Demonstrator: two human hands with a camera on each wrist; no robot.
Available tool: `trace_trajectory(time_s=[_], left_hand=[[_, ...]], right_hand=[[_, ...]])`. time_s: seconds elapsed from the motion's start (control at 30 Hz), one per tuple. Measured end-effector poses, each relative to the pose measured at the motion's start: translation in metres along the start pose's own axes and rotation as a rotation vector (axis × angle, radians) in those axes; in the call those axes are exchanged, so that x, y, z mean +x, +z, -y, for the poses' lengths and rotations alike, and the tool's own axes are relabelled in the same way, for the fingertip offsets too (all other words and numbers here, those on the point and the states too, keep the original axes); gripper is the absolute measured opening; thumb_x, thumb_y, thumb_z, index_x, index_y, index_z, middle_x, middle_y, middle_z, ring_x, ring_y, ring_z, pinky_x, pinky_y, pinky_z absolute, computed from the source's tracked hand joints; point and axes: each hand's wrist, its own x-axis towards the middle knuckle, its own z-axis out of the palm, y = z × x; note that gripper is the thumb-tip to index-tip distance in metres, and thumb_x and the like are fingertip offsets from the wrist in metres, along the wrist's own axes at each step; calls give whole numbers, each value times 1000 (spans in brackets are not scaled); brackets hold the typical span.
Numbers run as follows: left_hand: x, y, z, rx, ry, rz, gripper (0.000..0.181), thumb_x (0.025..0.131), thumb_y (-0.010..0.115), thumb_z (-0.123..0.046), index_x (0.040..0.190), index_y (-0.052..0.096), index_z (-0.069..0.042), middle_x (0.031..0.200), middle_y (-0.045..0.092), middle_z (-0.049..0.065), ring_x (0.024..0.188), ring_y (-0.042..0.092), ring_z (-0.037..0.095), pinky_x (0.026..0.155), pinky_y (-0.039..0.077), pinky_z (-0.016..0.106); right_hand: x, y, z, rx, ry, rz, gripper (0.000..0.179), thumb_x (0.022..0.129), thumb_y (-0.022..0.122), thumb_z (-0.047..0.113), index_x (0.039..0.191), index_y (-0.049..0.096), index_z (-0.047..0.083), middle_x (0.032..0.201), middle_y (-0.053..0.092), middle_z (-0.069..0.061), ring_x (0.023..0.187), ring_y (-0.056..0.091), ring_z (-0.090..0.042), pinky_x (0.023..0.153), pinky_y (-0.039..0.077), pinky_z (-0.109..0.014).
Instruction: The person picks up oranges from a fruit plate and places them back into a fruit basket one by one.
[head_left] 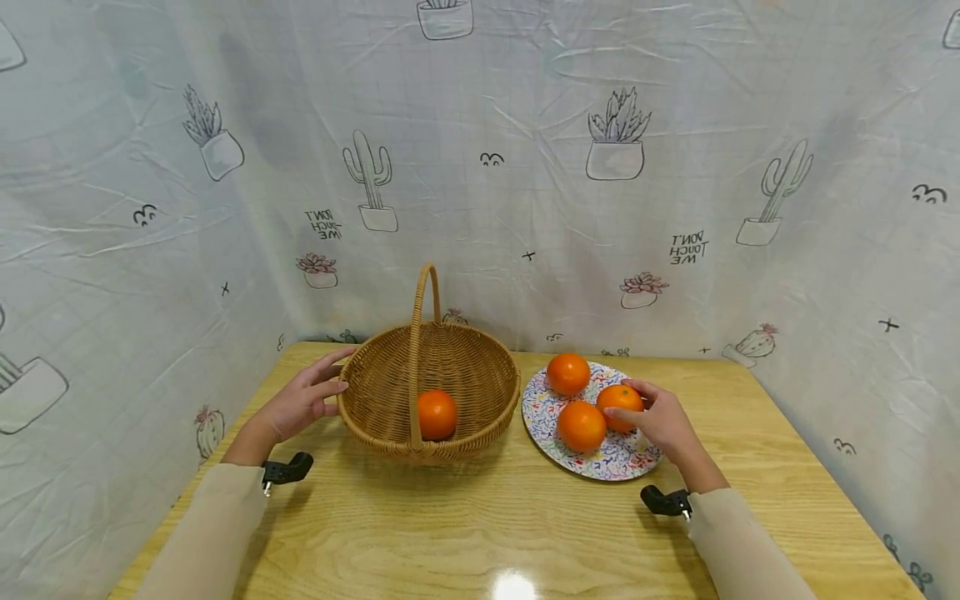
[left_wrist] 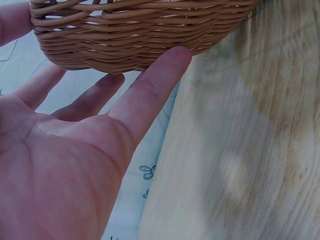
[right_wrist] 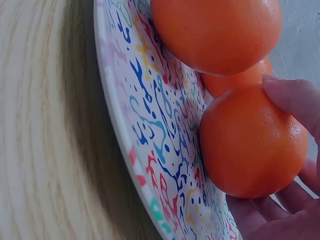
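My left hand point(head_left: 303, 400) is at the left side of a wicker basket point(head_left: 375, 379) with a tall arched handle. In the left wrist view, the thumb point(left_wrist: 160, 75) touches the woven outside wall, with the fingers spread beside and behind it. One orange point(head_left: 437, 415) lies inside the basket, partly behind the handle. To the right, my right hand point(head_left: 660, 421) holds an orange point(right_wrist: 255, 142) between thumb and fingers, over the patterned plate point(head_left: 543, 429). Two more oranges share that plate: one at the back point(head_left: 567, 374) and one in front point(head_left: 581, 427).
Both the basket and the plate stand on a light wooden table point(head_left: 420, 533), towards its back edge. A pale curtain point(head_left: 517, 200) printed with potted plants encloses the back and sides. Black wrist mounts point(head_left: 288, 469) sit at both sleeve cuffs.
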Motion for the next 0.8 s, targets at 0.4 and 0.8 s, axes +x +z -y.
trace_trajectory(time_s=[0.4,0.8], left_hand=[[1,-2,1,-4,-7,-2,71,108,49,-9,167,10,-14,163,14,33,125,62,14,90,60,36],[1,-1,0,-2,-13,-6,71,108,48,-8,167,8,-13,164,13,33,123,62,12,89,61,36]], right_hand=[[3,-2,-1,-5,1,16,81,88,82,37,151,46,-1,144,56,-26,126,57,-38,108,50,-50],[2,-3,-1,-31,14,19,82,88,82,38,152,47,2,146,54,-28,127,56,-41,108,50,-53]])
